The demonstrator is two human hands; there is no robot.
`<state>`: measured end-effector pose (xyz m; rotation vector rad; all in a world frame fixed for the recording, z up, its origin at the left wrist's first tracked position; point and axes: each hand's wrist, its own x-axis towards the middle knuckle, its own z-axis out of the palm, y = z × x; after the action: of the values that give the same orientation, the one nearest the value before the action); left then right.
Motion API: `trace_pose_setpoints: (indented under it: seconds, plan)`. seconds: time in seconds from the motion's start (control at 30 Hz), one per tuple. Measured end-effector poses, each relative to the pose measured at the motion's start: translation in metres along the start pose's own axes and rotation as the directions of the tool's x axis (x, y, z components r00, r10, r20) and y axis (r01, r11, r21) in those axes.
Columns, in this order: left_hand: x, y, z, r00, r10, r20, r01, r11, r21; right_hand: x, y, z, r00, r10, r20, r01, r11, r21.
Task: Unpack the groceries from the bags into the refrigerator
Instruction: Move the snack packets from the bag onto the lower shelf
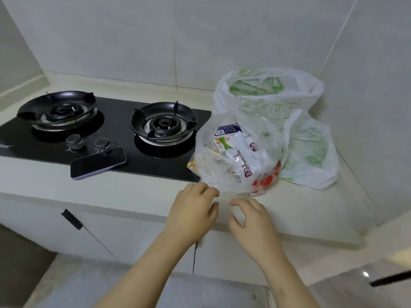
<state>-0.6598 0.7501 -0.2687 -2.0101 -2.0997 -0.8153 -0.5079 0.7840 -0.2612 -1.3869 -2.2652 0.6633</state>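
A clear plastic bag (213, 172) with red print lies on the pale counter (295, 210), right of the hob. Inside it show white cartons (244, 156) and small packets. Behind it stands a white bag with green print (269, 94), its mouth open upward. My left hand (193, 210) reaches to the near edge of the clear bag, fingertips curled at the plastic. My right hand (251, 216) hovers just right of it, fingers loosely bent, with thin plastic blurred between the two hands. Whether either hand pinches the bag is unclear.
A black two-burner gas hob (124, 152) fills the counter's left side, with a dark phone (97, 162) lying across its front edge near the knobs. Tiled walls close off the back and right. White cabinet doors (106, 232) hang below the counter.
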Motion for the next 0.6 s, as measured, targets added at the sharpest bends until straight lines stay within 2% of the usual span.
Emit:
trace_pose_setpoints:
  seconds: [0.23,0.3,0.5,0.6]
  plan:
    - [0.061,-0.001,0.029,0.998,0.062,-0.005,-0.062,0.994,-0.089,0.059,0.03,-0.011,0.995,0.012,-0.096,-0.007,0.999,0.047]
    - [0.08,-0.001,0.04,0.999,0.053,0.001,-0.052,0.997,-0.063,0.078,0.04,-0.013,0.993,-0.002,-0.121,0.009,0.998,0.055]
    - [0.116,-0.008,0.071,0.977,-0.209,0.041,0.196,0.957,0.214,0.133,0.062,-0.009,0.988,-0.096,-0.124,0.101,0.995,0.028]
    - [0.12,-0.013,0.084,0.957,-0.288,0.047,0.263,0.922,0.284,0.152,0.065,-0.001,0.968,-0.218,-0.127,0.213,0.976,-0.054]
